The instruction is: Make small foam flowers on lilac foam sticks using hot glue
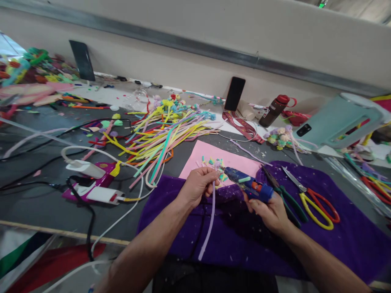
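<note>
I've got 2 hands over the purple cloth point(336, 236) right now. My left hand point(197, 187) has its fingers pinched narrow round the top of 1 lilac pipe cleaner point(209, 221), which hangs down across the cloth. My right hand point(270, 211) is wrapped tight on 1 blue glue gun point(249, 185), nozzle aimed at the pipe cleaner's tip, just at the cloth's far edge. On the cloth, right of the gun, I count 2 pairs of scissors: 1 green-handled point(287, 199), 1 with yellow and red handles point(317, 203). 1 pink sheet point(198, 156) sits tucked beyond the cloth, paper scraps on it. Farther beyond lies a heap of coloured pipe cleaners point(161, 134). 2 dark phones point(234, 93) lean on the pale wall. 1 brown bottle point(275, 110) lies beyond the cloth's right half. The grey tabletop point(36, 199) left of the cloth carries cables and chargers.
</note>
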### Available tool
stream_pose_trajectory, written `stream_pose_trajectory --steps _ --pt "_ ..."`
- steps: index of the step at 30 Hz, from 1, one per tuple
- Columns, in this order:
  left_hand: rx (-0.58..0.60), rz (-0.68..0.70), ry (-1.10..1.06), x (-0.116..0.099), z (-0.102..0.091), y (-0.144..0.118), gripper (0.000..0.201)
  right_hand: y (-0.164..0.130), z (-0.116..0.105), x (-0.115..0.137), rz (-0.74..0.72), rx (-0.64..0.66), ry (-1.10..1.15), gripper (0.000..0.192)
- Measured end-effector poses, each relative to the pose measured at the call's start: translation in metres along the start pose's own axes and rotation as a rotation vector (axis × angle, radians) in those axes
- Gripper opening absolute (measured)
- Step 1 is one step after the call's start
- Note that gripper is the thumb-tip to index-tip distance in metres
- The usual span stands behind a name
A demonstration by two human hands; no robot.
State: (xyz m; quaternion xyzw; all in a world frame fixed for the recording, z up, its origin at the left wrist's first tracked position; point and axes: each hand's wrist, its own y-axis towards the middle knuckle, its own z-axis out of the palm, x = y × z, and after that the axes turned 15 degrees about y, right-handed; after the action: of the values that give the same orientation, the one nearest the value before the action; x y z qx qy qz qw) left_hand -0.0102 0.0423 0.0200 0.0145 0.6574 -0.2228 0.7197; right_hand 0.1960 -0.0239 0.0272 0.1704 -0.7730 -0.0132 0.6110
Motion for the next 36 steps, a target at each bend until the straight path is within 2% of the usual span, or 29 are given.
stream_pose_trajectory --steps 9,13,16,19,22,25,31,36 --pt "-0.008 0.004 0.017 -0.001 0.000 -0.001 0.027 -0.002 -0.001 -0.005 -0.004 0.026 0.006 0.017" --pt "-0.008 0.008 0.003 0.000 -0.001 0.000 0.025 -0.001 -0.002 0.003 -0.034 0.057 -0.020 0.012" --pt "-0.019 0.000 -0.012 -0.001 -0.002 0.000 0.023 0.003 -0.007 0.012 -0.156 0.049 -0.141 0.019" --pt "-0.016 -0.005 -0.014 -0.002 -0.004 0.000 0.023 0.010 -0.016 0.012 -0.225 -0.022 -0.428 0.029" --pt "-0.019 0.012 -0.015 -0.003 -0.006 -0.001 0.022 0.016 -0.026 -0.001 -0.159 -0.079 -0.751 0.033" --pt "-0.010 0.033 -0.025 -0.004 -0.007 -0.002 0.021 0.016 -0.034 -0.015 -0.079 -0.066 -0.918 0.033" --pt "0.020 0.019 -0.058 -0.008 -0.006 -0.003 0.020 0.005 -0.044 -0.030 0.028 -0.022 -1.014 0.033" --pt "0.099 -0.012 -0.070 -0.008 -0.004 -0.005 0.022 0.002 -0.043 -0.024 0.032 0.080 -1.056 0.036"
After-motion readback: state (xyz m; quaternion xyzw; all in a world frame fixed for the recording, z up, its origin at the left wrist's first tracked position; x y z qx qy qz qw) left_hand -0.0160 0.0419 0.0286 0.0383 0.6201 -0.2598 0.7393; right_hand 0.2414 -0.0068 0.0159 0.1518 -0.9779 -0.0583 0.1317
